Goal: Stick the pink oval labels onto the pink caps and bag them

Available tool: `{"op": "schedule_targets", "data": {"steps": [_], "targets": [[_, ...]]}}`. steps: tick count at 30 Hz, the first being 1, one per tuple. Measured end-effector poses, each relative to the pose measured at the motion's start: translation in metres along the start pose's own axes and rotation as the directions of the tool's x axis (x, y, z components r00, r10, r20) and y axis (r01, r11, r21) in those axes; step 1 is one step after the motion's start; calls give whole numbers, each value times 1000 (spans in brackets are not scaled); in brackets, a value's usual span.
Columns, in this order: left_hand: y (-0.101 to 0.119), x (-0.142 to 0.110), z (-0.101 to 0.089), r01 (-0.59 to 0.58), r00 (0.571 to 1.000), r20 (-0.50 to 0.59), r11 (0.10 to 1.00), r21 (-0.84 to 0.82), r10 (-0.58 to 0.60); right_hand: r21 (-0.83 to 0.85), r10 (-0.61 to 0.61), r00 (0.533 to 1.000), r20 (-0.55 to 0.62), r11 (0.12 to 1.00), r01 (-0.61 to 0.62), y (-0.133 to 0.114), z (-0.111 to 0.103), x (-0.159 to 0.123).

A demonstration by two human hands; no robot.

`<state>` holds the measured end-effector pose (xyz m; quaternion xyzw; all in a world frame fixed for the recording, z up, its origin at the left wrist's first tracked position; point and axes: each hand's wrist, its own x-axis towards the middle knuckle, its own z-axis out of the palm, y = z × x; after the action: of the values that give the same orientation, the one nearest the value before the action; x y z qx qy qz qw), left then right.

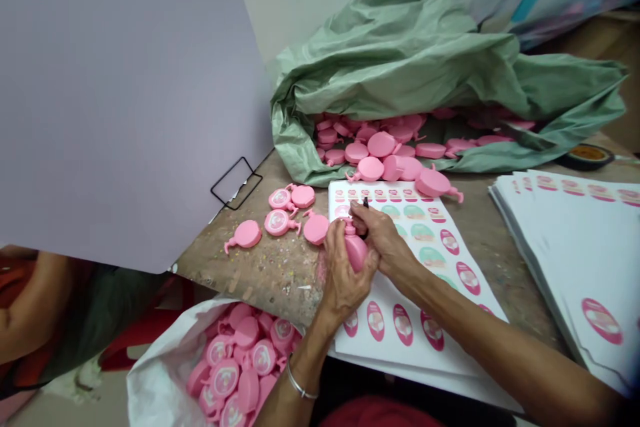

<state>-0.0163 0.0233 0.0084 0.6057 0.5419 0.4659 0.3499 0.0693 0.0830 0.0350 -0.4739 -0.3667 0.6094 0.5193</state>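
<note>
My left hand [345, 277] is closed around a pink plastic bottle-shaped piece [356, 250] with a narrow neck, tilted above the sticker sheet. My right hand [383, 233] meets it at the neck and side. A thin dark tool [365, 203] pokes out between the right fingers; its kind is hidden by them. Beneath both hands lies a white sheet of stickers [400, 300], with pink ovals and green rounds, on a stack of paper. Left of the hands, several round pink pieces with hooked spouts [316, 229] lie on the table, some bearing round labels [280, 222].
A green sack [400, 73] spills pink pieces at the back. At the near left hangs a white bag [165, 360] of labelled pieces. More sticker sheets [575, 267] are stacked right, beside a tape roll [585, 156]. A pale panel [125, 100] stands left, partly hiding another person's arm [37, 303].
</note>
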Motion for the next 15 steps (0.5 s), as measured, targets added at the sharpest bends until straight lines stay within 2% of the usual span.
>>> {"op": "schedule_targets", "data": {"steps": [2, 5, 6, 8, 10, 12, 15], "targets": [[3, -1, -3, 15, 1000, 19, 999, -33, -14, 89, 36, 999, 30, 995, -38, -6, 2, -3], [6, 5, -8, 147, 989, 31, 971, -187, -144, 92, 22, 992, 127, 995, -34, -17, -3, 0], [5, 9, -10, 211, 977, 48, 936, -283, -206, 50, 4, 990, 139, 999, -11, -18, -8, 3], [-1, 16, -15, 320, 945, 113, 805, -499, -306, -136, -59, 992, 111, 988, 74, -13, -24, 13], [-9, 23, -23, 367, 918, 137, 665, -650, -372, -390, -136, 989, 61, 909, 149, -2, -42, 22], [-14, 28, -33, 346, 900, 67, 611, -712, -431, -548, -166, 984, 57, 819, 170, 9, -56, 27], [-15, 31, -46, 305, 860, -35, 567, -765, -509, -593, -172, 980, 97, 781, 196, 16, -62, 23]]}}
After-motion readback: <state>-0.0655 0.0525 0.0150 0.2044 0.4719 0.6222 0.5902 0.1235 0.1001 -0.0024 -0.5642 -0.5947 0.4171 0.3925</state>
